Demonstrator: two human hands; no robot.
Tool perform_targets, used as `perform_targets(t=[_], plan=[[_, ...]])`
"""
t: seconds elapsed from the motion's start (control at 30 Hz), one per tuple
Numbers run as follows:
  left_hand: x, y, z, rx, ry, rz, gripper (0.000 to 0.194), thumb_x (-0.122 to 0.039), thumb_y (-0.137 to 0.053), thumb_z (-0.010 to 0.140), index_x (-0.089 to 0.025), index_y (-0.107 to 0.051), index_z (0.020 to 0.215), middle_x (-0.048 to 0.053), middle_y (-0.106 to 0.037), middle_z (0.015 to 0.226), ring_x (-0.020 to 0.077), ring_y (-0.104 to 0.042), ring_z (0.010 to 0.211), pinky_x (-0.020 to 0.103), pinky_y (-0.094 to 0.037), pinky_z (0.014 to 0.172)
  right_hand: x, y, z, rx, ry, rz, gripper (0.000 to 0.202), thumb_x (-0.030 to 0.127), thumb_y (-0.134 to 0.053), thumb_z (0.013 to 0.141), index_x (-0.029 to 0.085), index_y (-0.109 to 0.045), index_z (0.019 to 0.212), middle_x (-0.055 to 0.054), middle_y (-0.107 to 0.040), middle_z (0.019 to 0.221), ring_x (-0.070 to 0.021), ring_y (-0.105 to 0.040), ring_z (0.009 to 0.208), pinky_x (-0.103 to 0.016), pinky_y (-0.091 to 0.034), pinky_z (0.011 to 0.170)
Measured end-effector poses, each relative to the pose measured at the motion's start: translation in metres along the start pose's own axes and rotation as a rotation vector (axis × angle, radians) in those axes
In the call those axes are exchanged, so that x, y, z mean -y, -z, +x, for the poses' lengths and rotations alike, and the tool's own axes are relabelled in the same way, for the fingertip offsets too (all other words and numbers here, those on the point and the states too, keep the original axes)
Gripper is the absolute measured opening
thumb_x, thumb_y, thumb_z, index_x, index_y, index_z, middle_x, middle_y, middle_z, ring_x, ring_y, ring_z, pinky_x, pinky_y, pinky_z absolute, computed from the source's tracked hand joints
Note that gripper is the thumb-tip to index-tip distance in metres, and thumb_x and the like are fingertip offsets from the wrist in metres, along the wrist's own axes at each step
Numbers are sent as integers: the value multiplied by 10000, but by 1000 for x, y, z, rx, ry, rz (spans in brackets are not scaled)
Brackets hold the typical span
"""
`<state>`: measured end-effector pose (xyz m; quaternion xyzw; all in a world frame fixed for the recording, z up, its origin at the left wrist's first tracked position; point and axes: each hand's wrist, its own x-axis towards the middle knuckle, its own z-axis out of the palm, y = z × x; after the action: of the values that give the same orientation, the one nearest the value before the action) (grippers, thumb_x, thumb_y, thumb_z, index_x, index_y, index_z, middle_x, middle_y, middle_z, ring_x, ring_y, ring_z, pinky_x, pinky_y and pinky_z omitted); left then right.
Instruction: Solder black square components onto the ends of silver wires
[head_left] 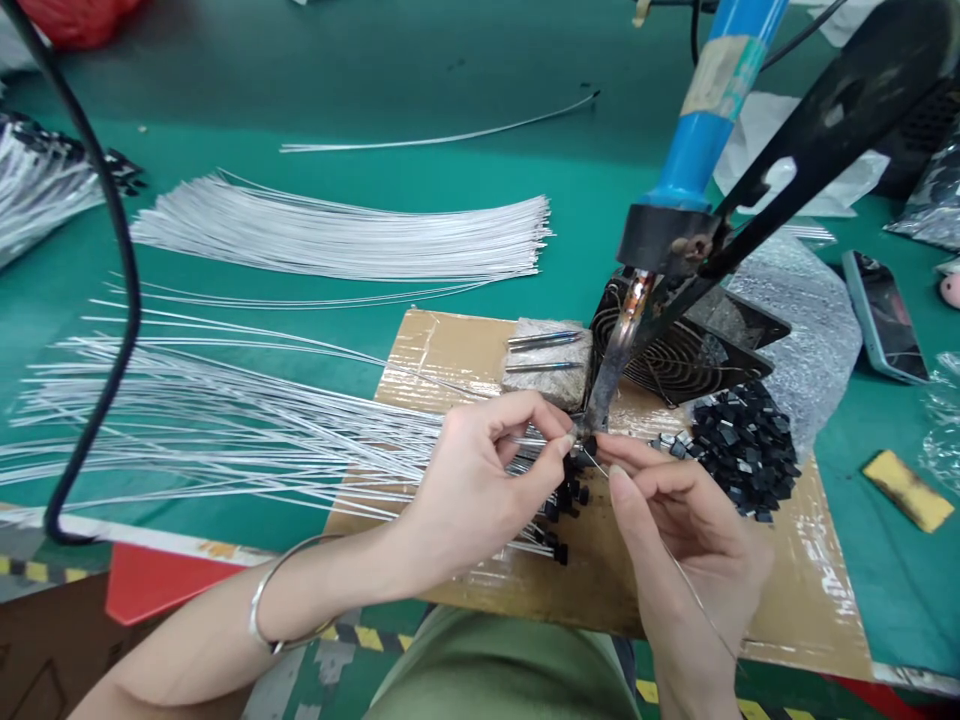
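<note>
Thumb and index finger of my left hand (pixel 487 470) are pinched beside the tip of a blue-handled soldering iron (pixel 686 150), clamped pointing down in a black bracket. They hold a white wire, whose end is mostly hidden by the fingers. My right hand (pixel 675 540) pinches a thin solder wire (pixel 697 598) that trails down over the palm and reaches toward the same tip. Under and left of my left hand lie many white wires (pixel 247 410), several with black connectors (pixel 559 552) on their ends. A pile of small black connectors (pixel 742 445) sits right of the iron.
Cardboard (pixel 795 590) covers the front of the green table. Behind the hands are a pad (pixel 547 385) with metal tips and a black fan (pixel 675 350). A white wire bundle (pixel 345 235) lies farther back. A phone (pixel 885 315) and yellow sponge (pixel 907 490) lie right; a black cable (pixel 124 240) hangs left.
</note>
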<state>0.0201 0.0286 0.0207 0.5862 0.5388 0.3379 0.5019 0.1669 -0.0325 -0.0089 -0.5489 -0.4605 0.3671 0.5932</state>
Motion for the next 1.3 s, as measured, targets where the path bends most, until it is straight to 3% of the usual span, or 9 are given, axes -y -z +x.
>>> perform_targets(t=[0.4,0.8,1.3], plan=[[4,-4,-2,-29,-16,-4,115,-210,-625,831,-164,-657,731,64,-736,832,182,-668,732,285,-430,577,-6,0,-4,-17,74,-170,148,118,-724,898,215,-649,816,-33,-805,1113,-165,-767,1027,-275,-580,930],[5,-6,-3,-46,-57,36,120,-173,-613,837,-166,-661,727,54,-743,819,164,-666,723,263,-404,541,-3,-10,-4,-100,209,-234,146,79,-721,866,205,-667,817,-35,-813,1041,-155,-783,941,-252,-586,889],[4,-4,-5,-55,-80,17,122,-138,-620,843,-165,-668,734,46,-739,806,158,-673,731,256,-463,585,0,-12,-5,-110,205,-256,140,100,-723,874,216,-666,819,-52,-816,1030,-179,-786,915,-288,-597,846]])
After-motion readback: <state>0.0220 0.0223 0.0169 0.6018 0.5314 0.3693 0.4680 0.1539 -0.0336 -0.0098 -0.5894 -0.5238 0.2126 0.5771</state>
